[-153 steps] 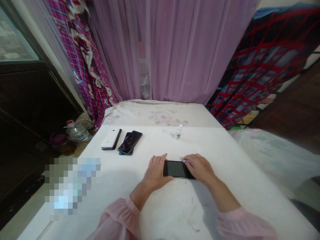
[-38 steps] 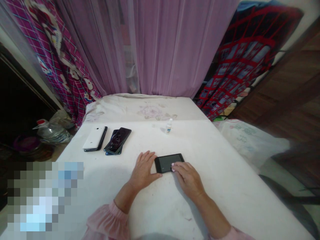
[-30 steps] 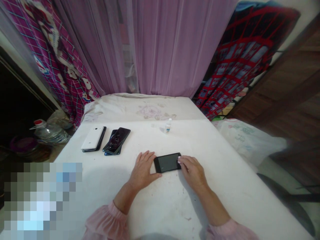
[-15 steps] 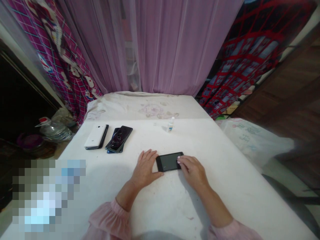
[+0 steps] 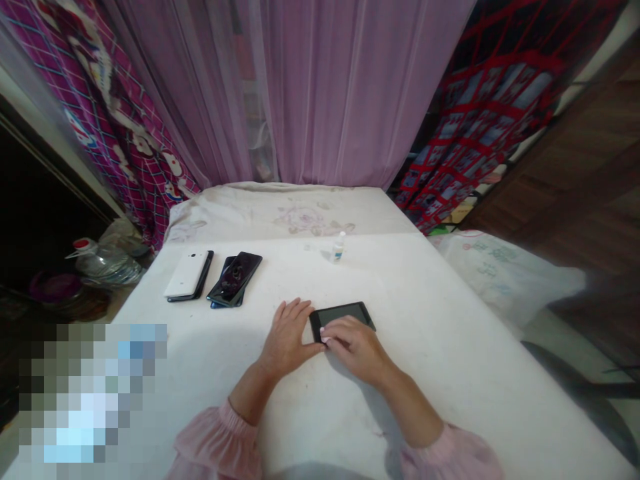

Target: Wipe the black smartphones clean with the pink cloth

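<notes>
Head view: black phone (image 5: 345,311) is laid flat on white worktop (image 5: 435,307), just below frame centre. Left end is braced by left hand (image 5: 286,340), fingers spread wide. Lower-left part is covered by right hand (image 5: 359,348), fingers bunched; whether anything's pinched can't be told.

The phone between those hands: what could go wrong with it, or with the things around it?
The phone might slide if the left hand at its end eased while the right hand pressed. The small bottle stands upright beyond it, so a stray knock could tip it. The upper dark phone lies askew on a blue one and might slip off if bumped.
</notes>
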{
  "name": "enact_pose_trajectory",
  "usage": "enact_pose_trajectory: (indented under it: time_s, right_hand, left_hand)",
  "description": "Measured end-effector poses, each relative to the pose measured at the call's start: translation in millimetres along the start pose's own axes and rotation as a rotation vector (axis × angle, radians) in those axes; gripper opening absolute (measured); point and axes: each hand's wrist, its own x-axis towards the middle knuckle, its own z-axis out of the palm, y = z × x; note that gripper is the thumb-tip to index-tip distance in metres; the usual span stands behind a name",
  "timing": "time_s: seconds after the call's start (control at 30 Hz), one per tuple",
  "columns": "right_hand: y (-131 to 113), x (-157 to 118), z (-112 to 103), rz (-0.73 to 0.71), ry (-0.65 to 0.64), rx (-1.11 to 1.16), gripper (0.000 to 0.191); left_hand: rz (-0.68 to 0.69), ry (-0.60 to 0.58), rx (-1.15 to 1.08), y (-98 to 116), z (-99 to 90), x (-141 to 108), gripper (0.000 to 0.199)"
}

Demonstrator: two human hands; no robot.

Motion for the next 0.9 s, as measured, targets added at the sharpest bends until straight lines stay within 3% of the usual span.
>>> enact_pose_trajectory:
  time_s: [0.07, 0.2, 0.4, 0.5, 0.6, 0.73, 0.9]
  right_hand:
    - [8.2, -5.5, -11.7, 0.063, 0.043, 0.094, 0.018]
    - [24.0, -6.2, -23.8, 0.2, 0.268, 0.116, 0.017]
    - [34.9, 12.4, -14.9, 0.19, 0.366, 0.11, 0.019]
    - [43.5, 14.8, -10.5, 0.265, 0.492, 0.194, 0.021]
    - [53.7, 12.6, -9.2, 0.424, 0.619, 0.365, 0.027]
    - [61.0, 12.7, -9.8, 0.6, 0.627, 0.726, 0.041]
    - [59.5, 17.3, -12.6, 0.674, 0.648, 1.097, 0.042]
  left_hand:
    - [0.009, 0.004, -0.002, -0.8, 0.4, -0.2, 0.07]
    - [0.022, 0.025, -0.003, -2.2, 1.4, -0.8, 0.073]
    - [0.04, 0.059, 0.017, -4.5, 3.3, -2.5, 0.065]
    - [0.063, 0.073, 0.042, -7.4, 6.3, -4.2, 0.069]
    - [0.087, 0.084, 0.086, -11.2, 10.8, -6.0, 0.073]
    - [0.114, 0.122, 0.129, -17.9, 17.0, -9.2, 0.071]
    - [0.214, 0.143, 0.166, -28.1, 20.5, -14.2, 0.074]
